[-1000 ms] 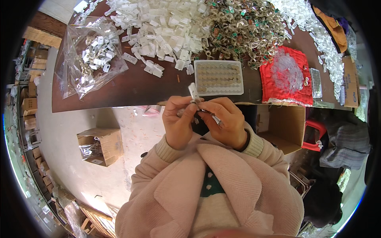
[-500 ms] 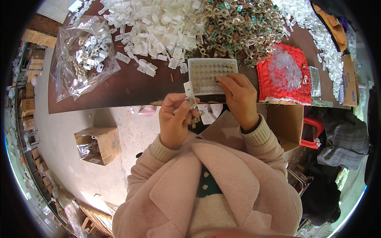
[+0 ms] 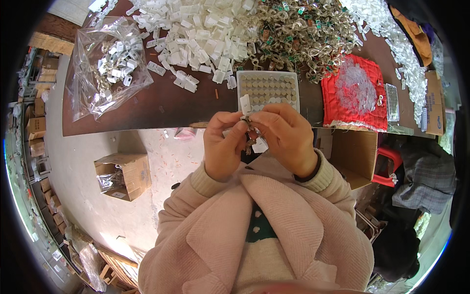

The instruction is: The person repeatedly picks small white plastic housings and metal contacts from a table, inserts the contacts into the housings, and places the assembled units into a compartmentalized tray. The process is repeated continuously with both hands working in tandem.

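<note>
My left hand (image 3: 224, 144) is closed on a small white plastic case (image 3: 245, 104), which sticks up above the fingertips. Thin wire (image 3: 248, 147) hangs in a tangle below the fingers. My right hand (image 3: 290, 137) is closed in a pinch, its thumb and forefinger meeting the lower part of the case; whatever lies between those fingertips is hidden. Just beyond the hands, at the table's near edge, a clear-white tray (image 3: 296, 90) holds rows of small round button cells (image 3: 268, 84).
A heap of white cases (image 3: 205, 36) and a pile of wire lights (image 3: 298, 36) cover the table's far side. At left lies a clear bag (image 3: 85, 93) of cases. To the right is a red cloth (image 3: 360, 115) with clear pieces. Cardboard boxes (image 3: 134, 174) stand below.
My right hand has left the tray and come toward me and left, up to the case in my left hand. The left hand still grips the case.
</note>
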The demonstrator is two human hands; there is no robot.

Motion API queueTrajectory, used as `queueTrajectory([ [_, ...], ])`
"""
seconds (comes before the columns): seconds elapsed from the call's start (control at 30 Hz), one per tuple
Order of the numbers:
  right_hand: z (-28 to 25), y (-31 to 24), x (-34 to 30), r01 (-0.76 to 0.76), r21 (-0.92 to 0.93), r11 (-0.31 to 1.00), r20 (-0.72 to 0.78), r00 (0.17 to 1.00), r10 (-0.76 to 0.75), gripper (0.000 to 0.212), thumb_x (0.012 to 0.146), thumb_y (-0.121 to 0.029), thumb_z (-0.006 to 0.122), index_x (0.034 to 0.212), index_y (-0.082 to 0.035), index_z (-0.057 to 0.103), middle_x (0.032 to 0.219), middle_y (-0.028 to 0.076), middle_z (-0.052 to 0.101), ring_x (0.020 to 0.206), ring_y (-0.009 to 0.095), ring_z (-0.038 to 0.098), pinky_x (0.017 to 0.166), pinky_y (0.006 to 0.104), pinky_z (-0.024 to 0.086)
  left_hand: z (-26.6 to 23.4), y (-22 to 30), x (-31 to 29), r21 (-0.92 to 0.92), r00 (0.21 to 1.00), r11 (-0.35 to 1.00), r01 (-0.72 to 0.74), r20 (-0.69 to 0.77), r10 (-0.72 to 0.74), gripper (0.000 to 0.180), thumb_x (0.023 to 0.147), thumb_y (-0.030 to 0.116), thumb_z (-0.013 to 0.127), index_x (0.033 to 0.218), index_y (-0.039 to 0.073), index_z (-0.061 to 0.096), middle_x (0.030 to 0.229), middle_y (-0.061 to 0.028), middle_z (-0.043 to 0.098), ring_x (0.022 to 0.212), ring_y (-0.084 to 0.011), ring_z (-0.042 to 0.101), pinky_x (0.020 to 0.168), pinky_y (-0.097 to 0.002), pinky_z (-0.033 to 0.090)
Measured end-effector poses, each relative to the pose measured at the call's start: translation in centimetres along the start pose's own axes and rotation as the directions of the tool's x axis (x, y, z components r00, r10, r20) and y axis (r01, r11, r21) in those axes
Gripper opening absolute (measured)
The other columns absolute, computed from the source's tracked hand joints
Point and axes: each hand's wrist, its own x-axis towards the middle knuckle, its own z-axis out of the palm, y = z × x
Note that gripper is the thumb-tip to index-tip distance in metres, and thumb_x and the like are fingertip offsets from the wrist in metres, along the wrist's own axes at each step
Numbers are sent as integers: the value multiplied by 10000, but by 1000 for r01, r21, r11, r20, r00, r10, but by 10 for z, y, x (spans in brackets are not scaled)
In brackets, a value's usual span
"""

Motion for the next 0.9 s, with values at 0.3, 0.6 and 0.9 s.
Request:
queueTrajectory([
  [0.3, 7, -11, 2, -17, 45, 999, -86, 996, 21, 256, 783, 62, 716, 1018, -37, 701, 908, 112, 679, 765, 252, 674, 645, 317, 546, -3, 5, -5, -42, 999, 998, 39, -14, -39, 152, 964, 20, 602, 1113, 44, 585, 950, -90, 664, 733, -117, 636, 529, -181, 440],
  [0.6, 24, -5, -7, 45, 90, 995, -173, 985, -29, 253, 742, 76, 726, 967, -37, 694, 846, 98, 694, 752, 276, 668, 665, 339, 539, -9, 7, -9, -50, 994, 994, 101, -40, -103, 126, 963, 45, 608, 1087, 53, 588, 924, -75, 667, 703, -109, 623, 517, -166, 437],
  [0.9, 25, 0, -8, 72, 81, 994, -71, 995, -67, 281, 737, 78, 718, 995, -28, 687, 871, 104, 699, 765, 269, 672, 667, 329, 541, -15, 6, -9, -87, 986, 985, 150, -66, -156, 108, 970, 72, 608, 1076, 59, 601, 913, -60, 670, 692, -111, 629, 530, -173, 460],
])
